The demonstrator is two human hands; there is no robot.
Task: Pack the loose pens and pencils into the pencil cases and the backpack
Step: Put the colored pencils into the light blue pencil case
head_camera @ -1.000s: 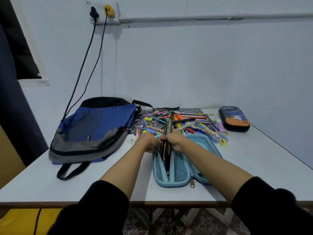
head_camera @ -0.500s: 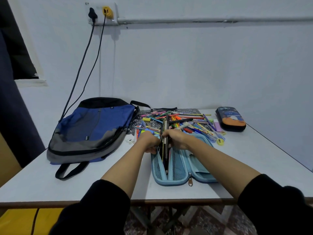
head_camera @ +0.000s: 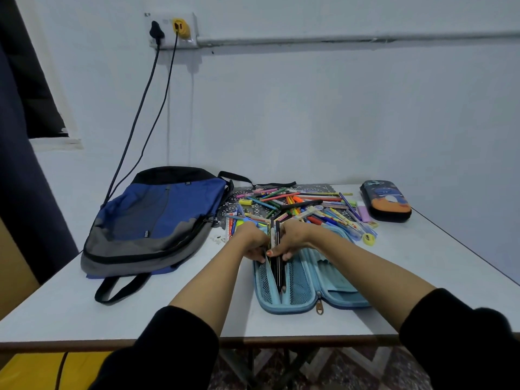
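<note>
Both hands meet over the open light-blue pencil case (head_camera: 284,308), which lies unzipped and spread flat near the front edge of the white desk (head_camera: 422,266). The left hand (head_camera: 251,241) and the right hand (head_camera: 294,238) close from either side on a bundle of dark pencils (head_camera: 278,273). Their fingers (head_camera: 256,255) are curled tightly round the shafts, so the bundle is pinched between the two palms. The pencils run away from the person, with their near tips reaching down into the mesh-lined left half of the case and their far ends sticking out beyond the knuckles. Just behind the hands a pile of loose pens and pencils (head_camera: 304,202) in many colours is heaped, partly on a dark patterned mat (head_camera: 233,197). A yellow sharpener (head_camera: 368,239) lies at the pile's right edge and a pale purple eraser (head_camera: 364,214) just beyond it. A second, dark pencil case (head_camera: 386,200) with an orange band lies zipped shut at the far right of the desk, near the eraser. A blue and grey backpack (head_camera: 157,218) lies flat on the left side of the desk, well apart from the blue case, with one strap looping toward the front edge. Two dark cables (head_camera: 140,108) drop from a wall socket (head_camera: 172,30) to behind the backpack. Black sleeves (head_camera: 168,353) cover both upper forearms.
</note>
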